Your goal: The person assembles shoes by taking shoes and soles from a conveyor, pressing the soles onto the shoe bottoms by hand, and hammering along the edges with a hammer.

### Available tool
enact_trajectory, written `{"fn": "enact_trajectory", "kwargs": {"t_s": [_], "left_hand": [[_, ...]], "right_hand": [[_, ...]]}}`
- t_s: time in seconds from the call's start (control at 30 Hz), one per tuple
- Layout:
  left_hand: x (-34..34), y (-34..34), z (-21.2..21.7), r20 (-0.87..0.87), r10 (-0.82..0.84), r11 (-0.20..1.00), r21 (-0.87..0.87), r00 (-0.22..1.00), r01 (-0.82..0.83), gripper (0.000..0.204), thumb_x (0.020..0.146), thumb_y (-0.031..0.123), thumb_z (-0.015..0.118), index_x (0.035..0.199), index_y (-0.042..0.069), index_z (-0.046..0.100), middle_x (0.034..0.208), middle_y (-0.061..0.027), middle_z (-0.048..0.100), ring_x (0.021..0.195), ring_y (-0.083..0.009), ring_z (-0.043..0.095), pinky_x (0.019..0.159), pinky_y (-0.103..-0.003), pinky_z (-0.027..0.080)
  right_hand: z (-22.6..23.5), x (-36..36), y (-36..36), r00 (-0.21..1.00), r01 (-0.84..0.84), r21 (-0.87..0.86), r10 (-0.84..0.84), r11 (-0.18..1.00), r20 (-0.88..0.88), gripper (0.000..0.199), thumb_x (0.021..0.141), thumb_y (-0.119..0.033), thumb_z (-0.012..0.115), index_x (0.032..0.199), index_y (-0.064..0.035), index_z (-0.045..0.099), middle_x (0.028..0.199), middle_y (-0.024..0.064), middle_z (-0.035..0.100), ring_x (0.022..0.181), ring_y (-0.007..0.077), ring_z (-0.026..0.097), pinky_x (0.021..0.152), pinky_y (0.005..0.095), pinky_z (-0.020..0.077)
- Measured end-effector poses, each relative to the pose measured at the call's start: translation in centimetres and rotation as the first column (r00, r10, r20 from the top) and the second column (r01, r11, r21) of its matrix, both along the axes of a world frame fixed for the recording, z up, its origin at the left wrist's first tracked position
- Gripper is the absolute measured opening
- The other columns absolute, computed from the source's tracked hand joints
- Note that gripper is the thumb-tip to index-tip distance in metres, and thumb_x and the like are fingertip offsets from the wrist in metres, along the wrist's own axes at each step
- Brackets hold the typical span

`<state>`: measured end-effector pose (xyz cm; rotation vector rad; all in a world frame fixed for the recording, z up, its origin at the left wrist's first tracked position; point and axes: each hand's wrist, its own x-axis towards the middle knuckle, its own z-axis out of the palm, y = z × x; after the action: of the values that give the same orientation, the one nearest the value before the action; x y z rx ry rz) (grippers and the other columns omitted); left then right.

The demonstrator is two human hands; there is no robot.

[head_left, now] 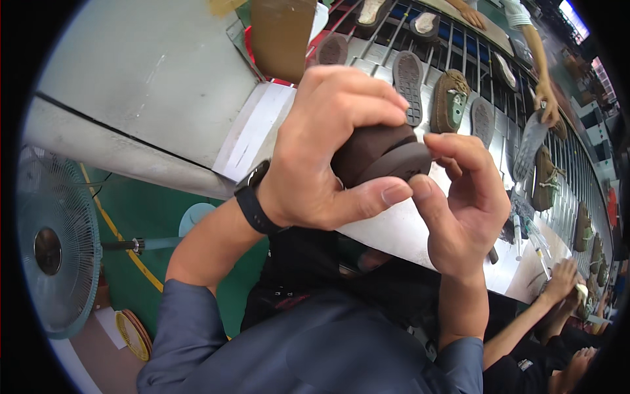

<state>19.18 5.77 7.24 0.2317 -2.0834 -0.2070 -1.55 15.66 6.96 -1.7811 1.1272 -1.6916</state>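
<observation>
Left fingers: the left hand [315, 148] is curling wide around a dark brown shoe [361, 152], fingertips arching over the top, thumb lying along the lower edge of the sole.
Right fingers: the right hand [469, 203] is pinching the near end of that grey-brown sole [397, 164], thumb below, forefinger above, the gap only as wide as the sole edge.
Shoe: it's sitting up between both hands, in front of the bench, a dark slit showing between upper and sole.
Left wrist: a black watch [251, 197] is circling it.
Line beyond: a patterned sole [408, 85] and a brown-green shoe [450, 102] are lying side by side on the metal conveyor [371, 52].
Right, far side: a co-worker's hand [546, 102] is holding a grey sole [528, 151].
Lower right: another person's hands [563, 282] are working close to the bench, their grip too small to tell.
Left flank: a white table [144, 92] is spreading out, and a round fan [59, 276] is standing over green floor [125, 207].
</observation>
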Motion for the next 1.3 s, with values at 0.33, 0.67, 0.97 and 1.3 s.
{"fn": "enact_trajectory", "kwargs": {"t_s": [0.33,0.67,0.97,1.3], "left_hand": [[1.6,3.9,0.5,0.056,0.131,0.988,0.075,0.990,-0.135,0.051,0.105,0.044,0.065,0.130,0.000,0.064,0.131,-0.0212,0.070,0.129,-0.0409,0.058,0.115,-0.054,0.042],[2.2,5.7,0.6,0.125,0.212,0.976,0.029,0.969,-0.218,0.040,0.109,0.039,0.058,0.131,0.005,0.061,0.127,-0.0165,0.072,0.124,-0.0375,0.061,0.119,-0.058,0.039],[3.2,8.0,0.1,0.098,0.198,0.965,0.152,0.975,-0.212,0.026,0.105,0.028,0.063,0.121,0.007,0.060,0.122,-0.0142,0.073,0.117,-0.0324,0.060,0.121,-0.058,0.038],[6.0,13.8,-12.8,-0.268,0.448,0.891,0.215,0.853,-0.401,0.055,0.112,0.046,0.045,0.132,-0.004,0.057,0.139,-0.0270,0.061,0.124,-0.0394,0.061,0.115,-0.058,0.044]], "right_hand": [[-0.4,1.0,-0.1,0.973,-0.159,0.015,0.154,0.987,0.171,0.026,0.086,-0.001,0.085,0.107,0.0037,0.071,0.102,0.0112,0.070,0.095,0.0203,0.063,0.088,0.0320,0.0494],[-0.8,1.8,0.2,0.992,-0.109,-0.064,0.112,0.992,0.059,0.028,0.083,-0.001,0.088,0.106,0.0001,0.072,0.097,0.0118,0.068,0.088,0.0204,0.063,0.080,0.0309,0.0497],[0.5,2.8,2.0,0.990,-0.135,0.002,0.135,0.991,-0.044,0.025,0.076,0.001,0.090,0.096,-0.0013,0.075,0.091,0.0131,0.069,0.078,0.0215,0.066,0.068,0.0320,0.0529],[-2.2,4.3,3.3,0.827,-0.127,0.124,0.174,0.984,-0.534,0.045,0.068,-0.016,0.096,0.103,-0.0030,0.069,0.119,0.0163,0.066,0.108,0.0353,0.065,0.089,0.0420,0.0548]]}}
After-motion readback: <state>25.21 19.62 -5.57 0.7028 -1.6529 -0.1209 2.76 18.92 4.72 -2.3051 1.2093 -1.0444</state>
